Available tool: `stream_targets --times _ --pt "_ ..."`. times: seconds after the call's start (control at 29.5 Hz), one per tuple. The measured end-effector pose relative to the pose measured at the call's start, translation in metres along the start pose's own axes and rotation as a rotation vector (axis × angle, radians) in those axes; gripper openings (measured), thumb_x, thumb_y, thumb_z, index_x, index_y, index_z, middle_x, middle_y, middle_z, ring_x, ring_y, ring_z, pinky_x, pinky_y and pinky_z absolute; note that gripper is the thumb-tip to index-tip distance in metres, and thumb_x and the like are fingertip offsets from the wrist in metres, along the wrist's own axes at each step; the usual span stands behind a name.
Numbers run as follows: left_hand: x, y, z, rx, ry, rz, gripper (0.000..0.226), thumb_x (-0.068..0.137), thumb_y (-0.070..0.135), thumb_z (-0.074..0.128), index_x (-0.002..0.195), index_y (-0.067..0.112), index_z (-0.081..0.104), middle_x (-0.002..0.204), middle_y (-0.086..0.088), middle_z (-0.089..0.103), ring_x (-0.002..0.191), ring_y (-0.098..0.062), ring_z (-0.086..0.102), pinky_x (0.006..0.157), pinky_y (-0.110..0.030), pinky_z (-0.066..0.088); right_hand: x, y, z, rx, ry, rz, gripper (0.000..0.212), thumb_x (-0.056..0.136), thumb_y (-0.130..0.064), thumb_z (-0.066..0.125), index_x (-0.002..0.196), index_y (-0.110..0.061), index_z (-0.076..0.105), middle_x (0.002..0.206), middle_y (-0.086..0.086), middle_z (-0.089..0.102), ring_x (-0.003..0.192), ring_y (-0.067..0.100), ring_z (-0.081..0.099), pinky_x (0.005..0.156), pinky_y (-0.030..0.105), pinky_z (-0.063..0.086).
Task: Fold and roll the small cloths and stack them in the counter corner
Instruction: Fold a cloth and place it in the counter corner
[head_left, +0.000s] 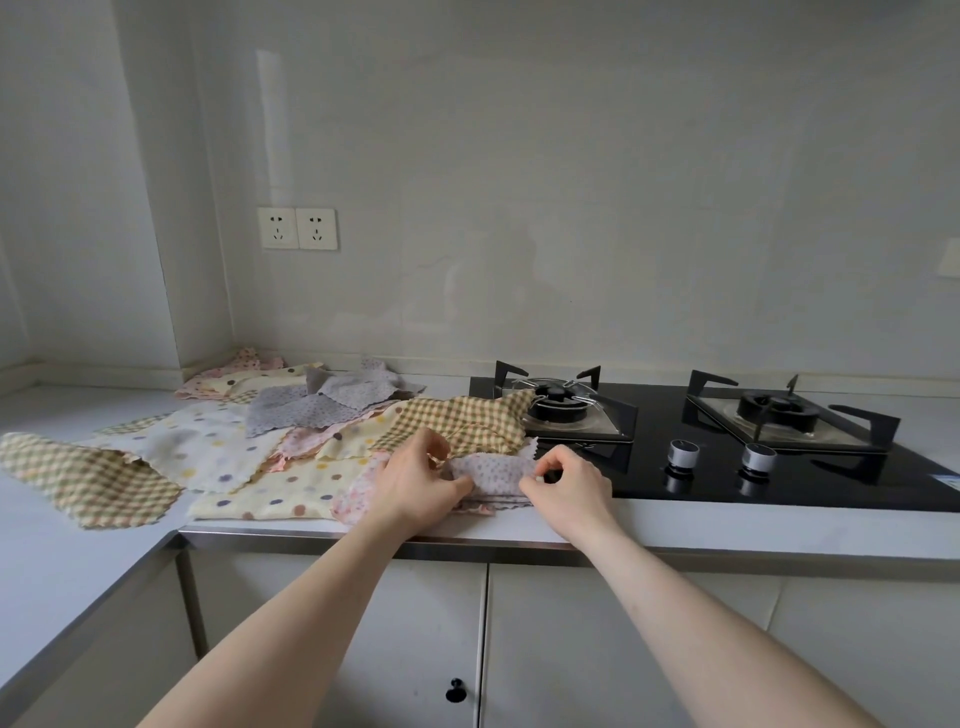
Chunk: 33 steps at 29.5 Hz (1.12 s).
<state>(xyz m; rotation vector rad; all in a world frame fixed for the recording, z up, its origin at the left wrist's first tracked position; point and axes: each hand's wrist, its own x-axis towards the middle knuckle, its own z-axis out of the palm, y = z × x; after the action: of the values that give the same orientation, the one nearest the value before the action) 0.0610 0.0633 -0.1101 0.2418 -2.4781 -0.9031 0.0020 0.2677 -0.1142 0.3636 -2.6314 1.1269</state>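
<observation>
A small pale lilac cloth with coloured dots (488, 475) lies partly folded near the counter's front edge, just left of the hob. My left hand (421, 480) pinches its left end and my right hand (566, 486) pinches its right end. Several more small cloths are spread over the counter to the left: a green checked cloth (467, 423), a yellow dotted cloth (291, 488), a white dotted cloth (202, 444), a grey dotted cloth (322, 400) and another checked cloth (88, 478). Pink and yellow cloths (234, 376) lie in the counter corner.
A black glass gas hob (675, 431) with two burners and two knobs (683, 452) fills the counter to the right; the checked cloth's corner overlaps its left burner. Two wall sockets (297, 228) sit above the corner. White cabinet doors (571, 649) are below the steel counter edge.
</observation>
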Motion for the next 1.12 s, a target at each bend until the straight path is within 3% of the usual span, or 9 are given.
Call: stream_targets --times 0.1,0.2,0.3,0.41,0.58,0.78,0.91,1.02,1.12 --pt "0.002 -0.002 0.001 0.041 -0.055 0.008 0.039 0.068 0.05 0.061 0.105 0.037 0.063 0.105 0.016 0.06 0.1 -0.013 0.061 0.094 -0.043 0.05 0.001 0.001 -0.001 0.003 -0.023 0.001 0.028 0.078 -0.039 0.07 0.101 -0.034 0.054 0.096 -0.02 0.061 0.098 0.013 0.055 0.093 0.035 0.035" --pt "0.0 0.0 0.0 -0.013 -0.062 0.016 0.016 0.075 0.037 0.066 0.091 0.036 0.065 0.095 0.014 0.067 0.093 -0.014 0.063 0.083 -0.033 0.052 0.0 0.001 -0.002 0.065 -0.051 -0.014 0.036 0.08 -0.03 0.071 0.111 -0.04 0.054 0.09 -0.023 0.065 0.094 0.009 0.055 0.097 0.036 0.037" --pt "0.001 -0.002 -0.001 -0.151 -0.025 0.009 0.014 0.08 0.022 0.071 0.082 0.035 0.067 0.085 0.016 0.07 0.085 -0.008 0.065 0.066 -0.02 0.046 0.001 0.004 -0.002 0.136 -0.065 -0.015 0.03 0.076 -0.03 0.071 0.101 -0.044 0.064 0.088 -0.021 0.071 0.094 0.007 0.063 0.099 0.038 0.048" --pt "0.002 -0.003 -0.003 -0.25 -0.003 0.02 0.014 0.083 0.023 0.073 0.09 0.035 0.075 0.089 0.018 0.074 0.09 -0.001 0.067 0.069 -0.014 0.047 0.003 0.007 -0.002 0.223 -0.065 -0.03 0.021 0.075 -0.032 0.074 0.09 -0.044 0.065 0.089 -0.018 0.072 0.09 0.005 0.067 0.09 0.04 0.056" --pt "0.0 -0.001 -0.005 -0.363 0.019 0.02 0.017 0.088 0.02 0.075 0.104 0.026 0.077 0.103 0.015 0.073 0.089 0.003 0.066 0.063 -0.005 0.047 0.004 0.008 -0.002 0.335 -0.079 -0.059 0.016 0.083 -0.024 0.074 0.093 -0.033 0.065 0.093 -0.013 0.073 0.087 0.002 0.068 0.088 0.041 0.058" --pt "0.001 -0.003 -0.01 -0.435 -0.012 0.093 0.011 0.089 0.015 0.076 0.096 0.024 0.077 0.102 0.011 0.074 0.095 -0.004 0.068 0.075 -0.01 0.048 0.002 0.008 -0.004 0.369 -0.135 -0.083 0.013 0.09 -0.023 0.069 0.099 -0.029 0.061 0.094 -0.009 0.075 0.086 0.008 0.07 0.087 0.048 0.057" --pt "-0.005 0.001 -0.014 -0.431 -0.122 0.11 0.018 0.098 0.021 0.067 0.081 0.023 0.062 0.073 0.013 0.06 0.071 -0.003 0.057 0.066 -0.024 0.047 -0.002 0.011 -0.004 0.316 -0.19 -0.115 0.021 0.091 -0.031 0.068 0.106 -0.039 0.056 0.097 -0.011 0.074 0.09 0.007 0.069 0.085 0.044 0.058" --pt "-0.005 0.003 -0.01 -0.405 -0.176 0.11 0.024 0.101 0.029 0.062 0.079 0.032 0.053 0.066 0.013 0.044 0.064 -0.002 0.045 0.061 -0.023 0.039 0.001 0.019 -0.002 0.317 -0.237 -0.141 0.024 0.089 -0.038 0.065 0.112 -0.041 0.057 0.098 -0.011 0.073 0.096 0.009 0.068 0.084 0.043 0.058" --pt "-0.004 0.006 -0.007 -0.412 -0.171 0.067 0.026 0.101 0.026 0.062 0.078 0.035 0.052 0.064 0.01 0.036 0.061 -0.003 0.039 0.056 -0.024 0.034 0.0 0.02 -0.002 0.42 -0.272 -0.11 0.022 0.094 -0.028 0.067 0.114 -0.035 0.059 0.1 -0.011 0.074 0.096 0.01 0.07 0.083 0.042 0.059"
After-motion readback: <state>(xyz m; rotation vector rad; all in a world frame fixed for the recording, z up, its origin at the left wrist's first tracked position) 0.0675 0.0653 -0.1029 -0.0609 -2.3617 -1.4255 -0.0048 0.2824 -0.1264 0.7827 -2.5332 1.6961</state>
